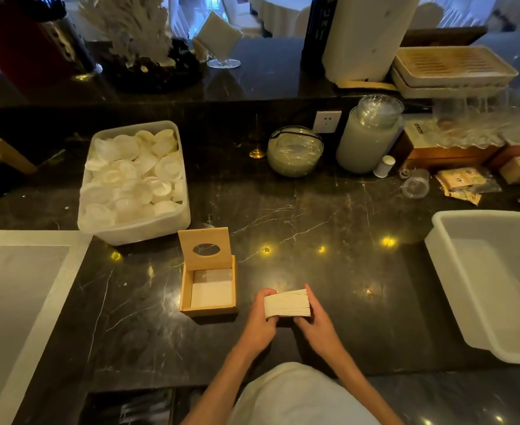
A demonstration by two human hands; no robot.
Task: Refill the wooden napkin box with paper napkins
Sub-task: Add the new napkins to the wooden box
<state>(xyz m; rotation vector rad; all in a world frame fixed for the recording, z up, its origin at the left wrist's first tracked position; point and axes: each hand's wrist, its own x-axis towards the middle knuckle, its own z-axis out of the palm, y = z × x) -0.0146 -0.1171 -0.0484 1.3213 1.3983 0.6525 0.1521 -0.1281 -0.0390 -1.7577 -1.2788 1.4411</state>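
A small wooden napkin box [184, 286] stands on the dark marble counter, its hinged lid [205, 248] with an oval slot raised upright at the back. Some white napkins [212, 289] lie inside it. Just right of the box, I hold a thick stack of white paper napkins [286, 303] between both hands, its edges facing the camera. My left hand [260, 323] grips the stack's left end and my right hand [315, 320] grips its right end. The stack is low over the counter, apart from the box.
A white tub of small dishes [134, 182] sits behind the box. An empty white bin [491, 280] stands at the right, a white tray [16, 302] at the left. Glass jars [369, 136], a glass bowl [295, 150] and packets [461, 182] line the back.
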